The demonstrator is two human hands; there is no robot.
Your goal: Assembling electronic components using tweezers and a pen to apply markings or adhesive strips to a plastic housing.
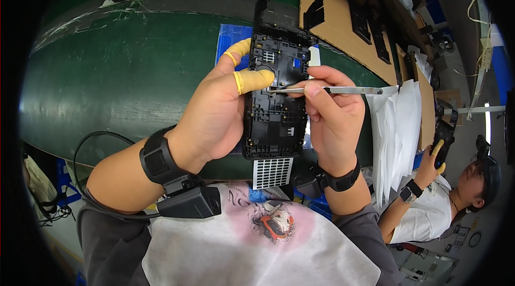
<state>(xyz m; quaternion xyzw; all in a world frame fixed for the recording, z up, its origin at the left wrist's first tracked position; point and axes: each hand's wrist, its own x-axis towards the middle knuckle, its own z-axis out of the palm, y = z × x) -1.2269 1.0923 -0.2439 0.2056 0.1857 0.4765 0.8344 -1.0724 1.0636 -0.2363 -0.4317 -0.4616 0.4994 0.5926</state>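
Observation:
My left hand (214, 98), with yellow finger cots on the thumb and a finger, grips a long black plastic housing (276, 114) by its left side. The housing stands tilted up, its ribbed inner face toward me and an open frame loop at its top. In my right hand (335, 106) is a pair of slim metal tweezers (354, 90), pinched between thumb and fingers. Their pointed tip meets the middle of the housing, near my left thumb. Whether the tip holds a small part cannot be made out. Below the housing shows a white sheet with rows of black pads (272, 173).
A green work surface (134, 71) spreads beneath, with a blue sheet (230, 36) behind the housing. Cardboard (343, 34) bearing black plastic parts (370, 23) lies at far right. White sheets (397, 130) stand right of my hand. A co-worker (429, 200) holds a similar black housing (444, 125).

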